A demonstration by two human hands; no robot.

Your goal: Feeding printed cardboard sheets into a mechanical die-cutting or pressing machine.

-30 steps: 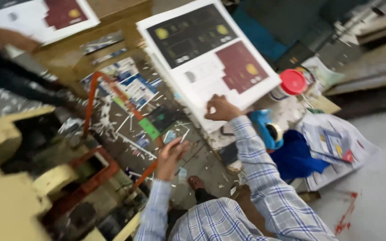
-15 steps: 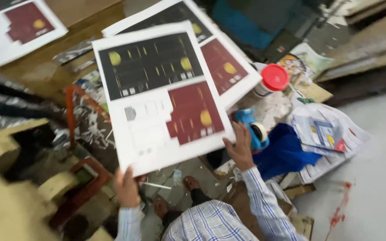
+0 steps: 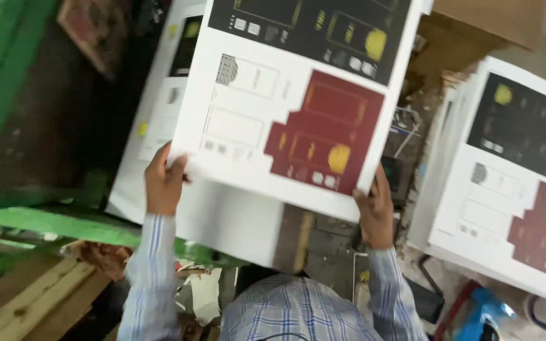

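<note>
Status: a large white printed card sheet with a black panel and a dark red box layout [image 3: 295,95] is lifted clear and occupies the upper centre of the frame. The left hand [image 3: 162,183] grasps its lower left edge, fingers curled over the margin. The right hand [image 3: 374,211] grasps its lower right corner. The sheet is carried, not set down; placement appears to remain open.

Beneath it, at left centre, lies a second white sheet [image 3: 222,215], partly covered, which seems to rest on a dark surface beside a green metal frame [image 3: 39,221]. At the right of the frame sits a stack of matching printed sheets [image 3: 507,208], well apart from the held one.

Surroundings: wooden planks [image 3: 33,297] at lower left, a brown cardboard piece [image 3: 475,25] at upper right, a blue object [image 3: 485,312] at lower right, and paper scraps near the person's checked sleeves. The held sheet hides much of what lies below it.
</note>
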